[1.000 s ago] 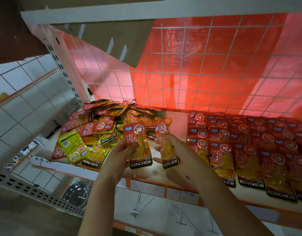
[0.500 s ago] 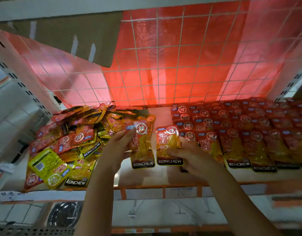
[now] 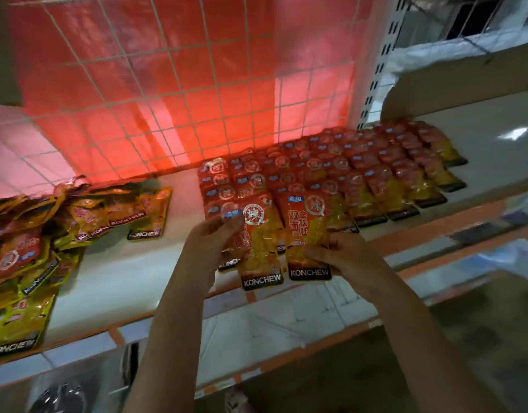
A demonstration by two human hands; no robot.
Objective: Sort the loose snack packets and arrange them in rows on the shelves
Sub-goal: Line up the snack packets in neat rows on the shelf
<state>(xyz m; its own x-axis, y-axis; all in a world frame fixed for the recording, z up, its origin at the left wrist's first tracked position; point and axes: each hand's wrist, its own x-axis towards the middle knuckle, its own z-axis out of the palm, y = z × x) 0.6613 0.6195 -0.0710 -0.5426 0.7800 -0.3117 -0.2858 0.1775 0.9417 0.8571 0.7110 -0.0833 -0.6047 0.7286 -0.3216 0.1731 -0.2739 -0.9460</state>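
head view, left hand [image 3: 209,248] gripping one packet [image 3: 258,248], right hand [image 3: 340,257] gripping another [image 3: 308,234], bare shelf [image 3: 122,263] leftward

Both bare forearms reach up from bottom of frame toward the shelf [image 3: 143,263]. Left hand [image 3: 209,248] above the shelf's front edge, fingers curled, thumb pinching a packet [image 3: 258,242]. Right hand [image 3: 343,257] just beside it, same height, fingers curled round a second packet [image 3: 308,234]. Hands close, not touching.
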